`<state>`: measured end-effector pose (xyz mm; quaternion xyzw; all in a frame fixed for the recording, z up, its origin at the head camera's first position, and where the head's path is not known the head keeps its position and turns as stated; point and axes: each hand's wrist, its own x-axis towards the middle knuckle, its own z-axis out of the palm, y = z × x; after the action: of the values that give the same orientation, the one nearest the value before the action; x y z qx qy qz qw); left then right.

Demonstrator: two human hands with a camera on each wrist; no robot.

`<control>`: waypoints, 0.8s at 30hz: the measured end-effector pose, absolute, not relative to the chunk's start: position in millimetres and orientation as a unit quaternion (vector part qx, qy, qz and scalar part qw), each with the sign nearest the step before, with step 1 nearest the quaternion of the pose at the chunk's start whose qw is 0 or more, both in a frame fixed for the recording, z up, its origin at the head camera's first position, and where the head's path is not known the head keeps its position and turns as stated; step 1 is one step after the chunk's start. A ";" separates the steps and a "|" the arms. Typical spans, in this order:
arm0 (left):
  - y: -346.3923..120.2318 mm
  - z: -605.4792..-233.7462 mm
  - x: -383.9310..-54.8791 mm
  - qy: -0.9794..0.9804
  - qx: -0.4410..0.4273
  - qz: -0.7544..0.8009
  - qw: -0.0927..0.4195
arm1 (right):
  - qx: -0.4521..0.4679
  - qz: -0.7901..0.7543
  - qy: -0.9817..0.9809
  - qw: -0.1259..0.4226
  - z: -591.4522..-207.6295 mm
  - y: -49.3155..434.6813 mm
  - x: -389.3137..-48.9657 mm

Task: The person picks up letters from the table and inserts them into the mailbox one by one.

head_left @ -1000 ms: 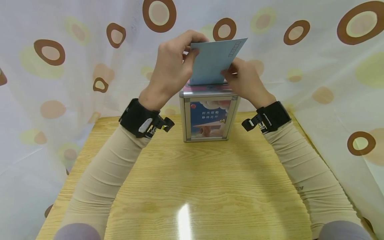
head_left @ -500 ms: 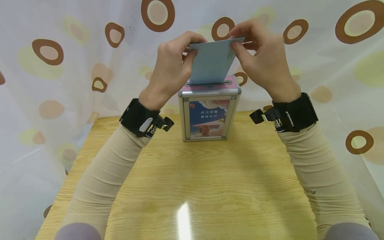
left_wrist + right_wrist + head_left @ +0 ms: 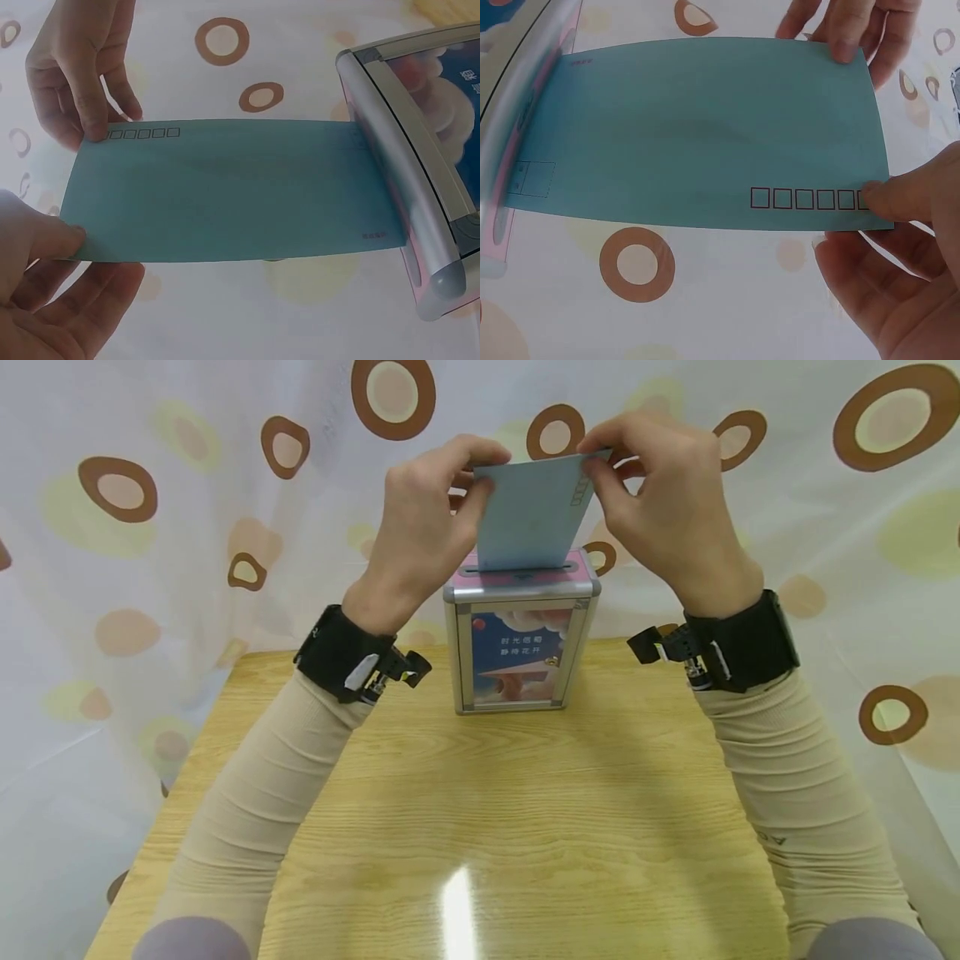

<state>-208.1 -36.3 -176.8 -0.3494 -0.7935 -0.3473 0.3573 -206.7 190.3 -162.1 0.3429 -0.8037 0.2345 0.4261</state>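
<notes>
A light blue envelope (image 3: 528, 518) stands upright over the mailbox (image 3: 521, 652), its lower edge at the slot in the pink top. My left hand (image 3: 435, 510) pinches its upper left corner between thumb and fingers. The upper right corner is pinched by my right hand (image 3: 667, 502), beside the printed row of small boxes. In the left wrist view most of the envelope (image 3: 232, 191) shows outside the slot. The right wrist view has the envelope (image 3: 697, 135) slightly bowed, its far end meeting the mailbox's pink top (image 3: 510, 180).
The mailbox has a silver frame, a picture front and a small lock (image 3: 552, 662). It stands at the back of a wood-grain table (image 3: 480, 793). Behind and beside the table hangs a white curtain (image 3: 187, 410) patterned with brown rings.
My right hand has moved from the envelope's lower right edge up to its upper right corner. My left hand has kept its grip, and the envelope stands almost as before.
</notes>
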 end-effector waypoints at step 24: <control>-35.1 -180.3 -213.5 -0.783 -0.376 -0.311 0.385 | 0.340 0.246 -0.818 0.393 -171.5 193.2 -211.4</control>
<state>-213.5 -35.1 -180.3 -0.3762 -0.7831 -0.3110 0.3854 -211.4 193.2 -171.5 0.3404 -0.8181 0.2461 0.3929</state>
